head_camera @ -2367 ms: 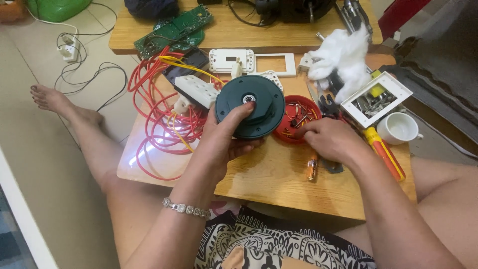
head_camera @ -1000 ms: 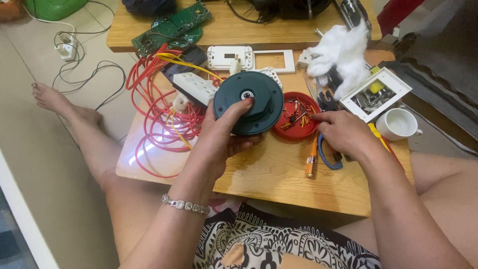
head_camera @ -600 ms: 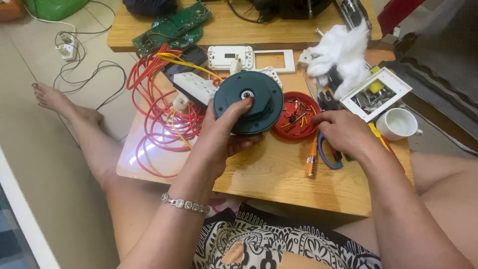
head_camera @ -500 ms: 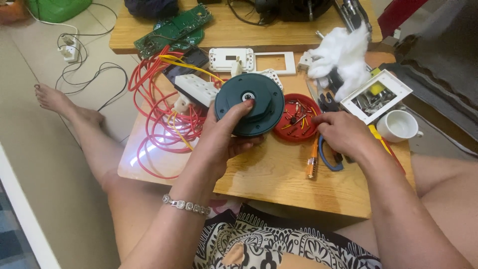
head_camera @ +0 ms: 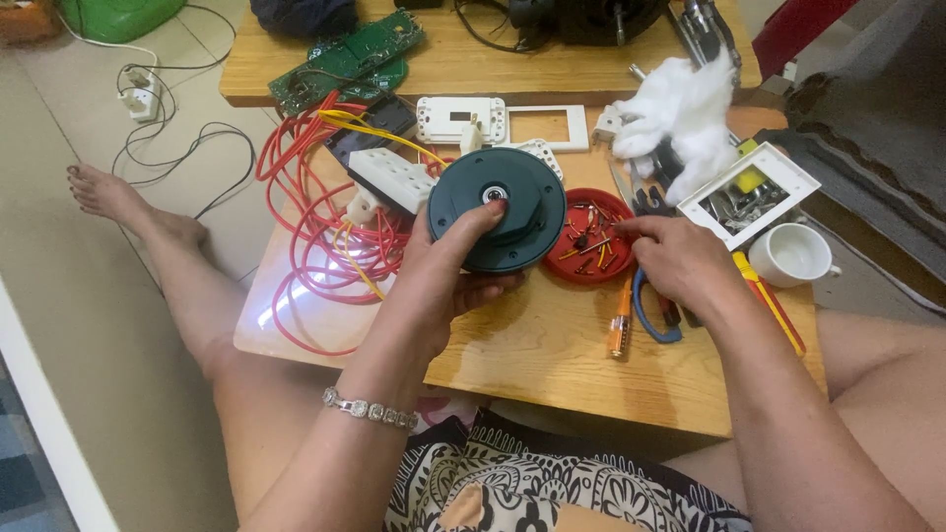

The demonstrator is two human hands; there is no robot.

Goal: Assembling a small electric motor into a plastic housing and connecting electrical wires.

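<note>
Still on the disc, right hand now at the tray

Basically unchanged on the left: left hand [head_camera: 448, 281] keeps its clasp on the dark teal round disc [head_camera: 498, 207], thumb up over the face near the centre hub, fingers curled under the near edge. Disc sits mid-table, just left of the red tray [head_camera: 591, 236]. Since 2.4 s ago the right hand [head_camera: 680, 261] has shifted left from the tools at the table's right to the tray's right rim; fingertips pinched together among the small screws. Cannot tell if it grips one. Orange screwdriver [head_camera: 620, 323] and blue-handled pliers [head_camera: 658, 317] lie just near of that hand. Red cable coil [head_camera: 315, 236] left of disc.
</note>
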